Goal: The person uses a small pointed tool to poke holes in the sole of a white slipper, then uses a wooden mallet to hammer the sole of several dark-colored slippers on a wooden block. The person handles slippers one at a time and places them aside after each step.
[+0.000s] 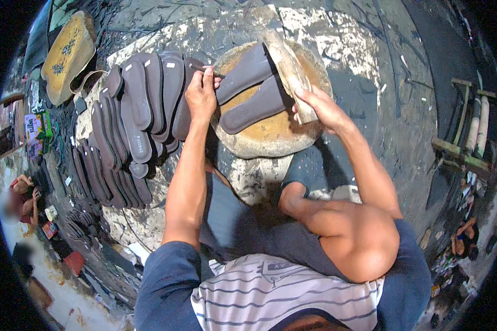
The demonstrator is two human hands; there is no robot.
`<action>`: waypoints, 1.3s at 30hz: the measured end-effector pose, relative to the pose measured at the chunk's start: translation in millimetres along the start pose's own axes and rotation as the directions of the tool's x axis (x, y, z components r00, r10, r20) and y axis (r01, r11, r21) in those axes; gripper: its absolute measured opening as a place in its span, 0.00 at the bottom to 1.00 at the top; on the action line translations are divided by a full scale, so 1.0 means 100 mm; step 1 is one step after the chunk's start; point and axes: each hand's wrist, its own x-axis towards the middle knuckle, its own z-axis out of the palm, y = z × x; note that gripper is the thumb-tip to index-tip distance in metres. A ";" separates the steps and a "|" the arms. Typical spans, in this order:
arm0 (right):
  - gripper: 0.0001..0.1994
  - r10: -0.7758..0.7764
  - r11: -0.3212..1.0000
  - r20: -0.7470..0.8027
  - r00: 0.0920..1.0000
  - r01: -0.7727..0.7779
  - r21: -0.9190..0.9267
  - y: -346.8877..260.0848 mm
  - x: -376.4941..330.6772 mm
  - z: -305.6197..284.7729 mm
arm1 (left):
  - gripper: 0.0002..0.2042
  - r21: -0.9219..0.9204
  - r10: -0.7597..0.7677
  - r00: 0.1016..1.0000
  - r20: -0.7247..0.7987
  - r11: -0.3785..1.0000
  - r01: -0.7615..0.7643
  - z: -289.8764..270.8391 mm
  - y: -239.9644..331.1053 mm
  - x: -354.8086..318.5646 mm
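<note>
Two dark brown shoe soles [252,110] lie side by side on a round wooden block [248,148]. Across their right ends rests a rough, pale wooden bar [284,63]. My right hand [321,107] is closed round the bar's near end. My left hand [201,96], at the block's left edge, pinches a slim dark tool [197,67] whose tip points at the farther sole; its exact kind is unclear. Just left of that hand, many more brown soles [135,96] lie overlapped in rows, some with small white labels.
A second wooden block [66,58] with a yellowish top stands at the far left. Dark scraps litter the floor [359,33]. On the right is a wooden frame with pale rolls [480,127]. Other people [25,201] sit at the left and right edges. My bent knee [364,248] is close below.
</note>
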 end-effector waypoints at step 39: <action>0.24 -0.292 0.925 0.157 0.943 0.321 -0.203 0.60 0.02 0.23 | 0.10 0.260 0.590 0.807 0.015 0.777 -0.573 0.15 -0.07 -0.14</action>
